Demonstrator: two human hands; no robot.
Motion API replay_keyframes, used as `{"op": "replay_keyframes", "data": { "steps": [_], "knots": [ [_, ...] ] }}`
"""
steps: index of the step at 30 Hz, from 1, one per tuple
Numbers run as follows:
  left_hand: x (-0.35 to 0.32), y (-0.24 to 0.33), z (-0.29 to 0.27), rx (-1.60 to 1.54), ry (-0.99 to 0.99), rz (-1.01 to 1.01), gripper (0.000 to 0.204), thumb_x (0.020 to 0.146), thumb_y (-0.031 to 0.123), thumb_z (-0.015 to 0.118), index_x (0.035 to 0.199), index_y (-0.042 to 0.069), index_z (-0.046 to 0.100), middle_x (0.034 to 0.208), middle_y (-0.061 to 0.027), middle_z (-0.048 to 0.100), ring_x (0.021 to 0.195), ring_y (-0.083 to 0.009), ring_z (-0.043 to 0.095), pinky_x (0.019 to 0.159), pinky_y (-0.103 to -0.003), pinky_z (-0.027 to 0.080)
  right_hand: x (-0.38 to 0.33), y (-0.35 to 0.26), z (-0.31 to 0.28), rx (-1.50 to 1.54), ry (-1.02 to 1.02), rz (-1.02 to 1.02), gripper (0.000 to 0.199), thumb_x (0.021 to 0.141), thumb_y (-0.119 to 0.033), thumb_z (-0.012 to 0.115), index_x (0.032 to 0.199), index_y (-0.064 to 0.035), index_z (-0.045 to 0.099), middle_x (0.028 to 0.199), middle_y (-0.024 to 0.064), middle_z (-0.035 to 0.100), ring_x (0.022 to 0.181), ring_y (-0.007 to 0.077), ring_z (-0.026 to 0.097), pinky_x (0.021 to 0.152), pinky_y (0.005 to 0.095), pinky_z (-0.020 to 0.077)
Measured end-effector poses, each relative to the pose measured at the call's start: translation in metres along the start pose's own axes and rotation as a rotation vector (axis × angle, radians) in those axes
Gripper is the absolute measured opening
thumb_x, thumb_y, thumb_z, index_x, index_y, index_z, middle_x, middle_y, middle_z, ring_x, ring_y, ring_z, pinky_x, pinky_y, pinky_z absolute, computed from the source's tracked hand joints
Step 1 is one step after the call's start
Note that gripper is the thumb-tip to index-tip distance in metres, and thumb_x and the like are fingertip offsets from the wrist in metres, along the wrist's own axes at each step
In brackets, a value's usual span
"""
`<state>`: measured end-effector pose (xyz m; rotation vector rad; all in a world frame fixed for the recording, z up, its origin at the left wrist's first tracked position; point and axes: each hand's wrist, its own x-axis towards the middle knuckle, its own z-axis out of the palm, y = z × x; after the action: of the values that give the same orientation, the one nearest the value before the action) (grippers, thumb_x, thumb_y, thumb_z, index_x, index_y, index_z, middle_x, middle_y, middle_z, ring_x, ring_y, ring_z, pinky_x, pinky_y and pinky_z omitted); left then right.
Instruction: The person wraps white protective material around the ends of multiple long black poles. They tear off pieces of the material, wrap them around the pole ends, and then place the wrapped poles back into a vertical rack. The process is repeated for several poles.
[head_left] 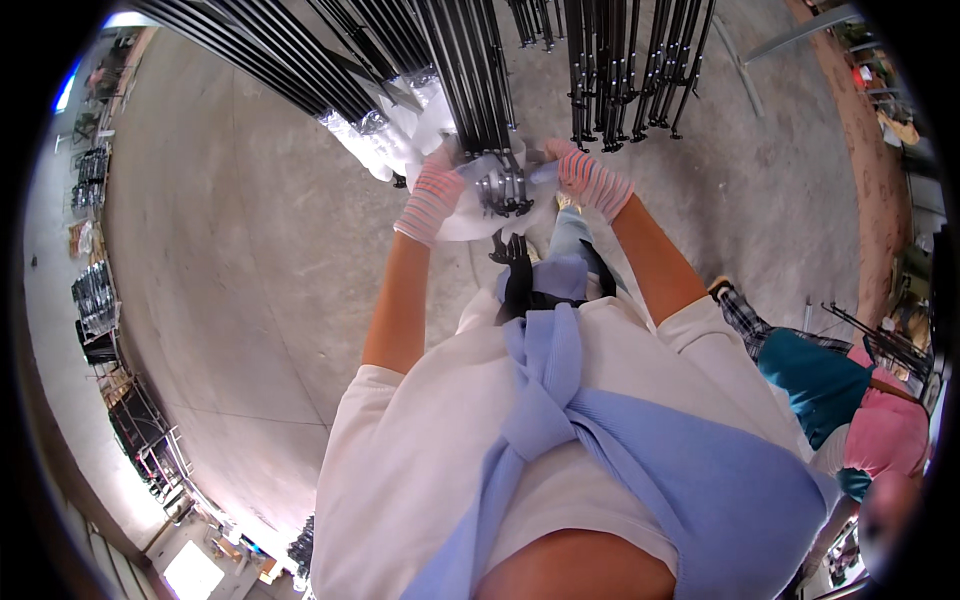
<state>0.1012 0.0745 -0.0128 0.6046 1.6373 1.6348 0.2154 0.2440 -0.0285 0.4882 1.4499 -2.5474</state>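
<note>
A bundle of long black metal rods (470, 75) hangs or leans between my hands, its lower ends showing small fittings. A white wrapping sheet (462, 222) passes behind and around these ends. My left hand (437, 190), in a pink-and-grey striped glove, is closed on the sheet at the bundle's left side. On the right side my right hand (592, 182), gloved alike, is closed at the sheet's other edge. The fingertips of both hands are blurred and partly hidden. A spare pair of black gloves (514, 262) hangs at my waist.
More black rods (265, 60) stand at the left, their ends in white wrapping (368, 143). Unwrapped rods (605, 80) hang at the right. A person in a pink top (886, 430) bends at the far right. Concrete floor (240, 250) lies around, with stacked goods along the left wall.
</note>
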Motion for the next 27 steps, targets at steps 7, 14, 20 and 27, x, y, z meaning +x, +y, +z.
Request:
{"op": "replay_keyframes", "data": {
  "steps": [7, 14, 20, 27],
  "knots": [
    [0.016, 0.007, -0.007, 0.101, -0.067, -0.145, 0.031, 0.072, -0.007, 0.046, 0.102, -0.001, 0.048, 0.092, -0.0063, 0.057, 0.078, -0.0108, 0.055, 0.071, -0.022, 0.046, 0.005, 0.073, -0.044, 0.22, 0.222, -0.022, 0.037, 0.067, 0.005, 0.05, 0.103, -0.0051, 0.055, 0.091, 0.0057, 0.057, 0.075, 0.0127, 0.054, 0.066, 0.0223, 0.0428],
    [0.03, -0.006, -0.005, -0.187, -0.068, -0.228, 0.036, 0.064, -0.006, 0.063, 0.097, 0.001, 0.051, 0.088, -0.0038, 0.058, 0.075, -0.0105, 0.053, 0.068, -0.024, 0.045, -0.022, 0.101, -0.037, -0.112, 0.616, -0.127, 0.038, 0.069, -0.001, 0.056, 0.106, -0.0099, 0.054, 0.075, 0.0002, 0.054, 0.056, 0.0067, 0.045, 0.052, 0.0185, 0.038],
    [0.032, -0.006, 0.004, -0.204, -0.04, -0.243, 0.039, 0.063, -0.009, 0.063, 0.098, 0.0, 0.049, 0.088, -0.004, 0.058, 0.075, -0.0104, 0.054, 0.066, -0.023, 0.046, -0.035, 0.051, -0.02, 0.011, 0.547, -0.148, 0.04, 0.072, -0.008, 0.059, 0.111, -0.0099, 0.049, 0.061, -0.0027, 0.048, 0.041, 0.0062, 0.038, 0.039, 0.019, 0.0353],
    [0.027, 0.007, 0.013, -0.225, -0.053, -0.225, 0.038, 0.063, -0.009, 0.062, 0.098, -0.001, 0.049, 0.089, -0.0038, 0.058, 0.074, -0.009, 0.053, 0.064, -0.022, 0.046, -0.016, 0.033, -0.011, 0.058, 0.422, -0.253, 0.04, 0.073, -0.006, 0.057, 0.111, -0.0095, 0.048, 0.062, -0.0011, 0.049, 0.048, 0.0062, 0.045, 0.043, 0.0198, 0.0395]
  ]
}}
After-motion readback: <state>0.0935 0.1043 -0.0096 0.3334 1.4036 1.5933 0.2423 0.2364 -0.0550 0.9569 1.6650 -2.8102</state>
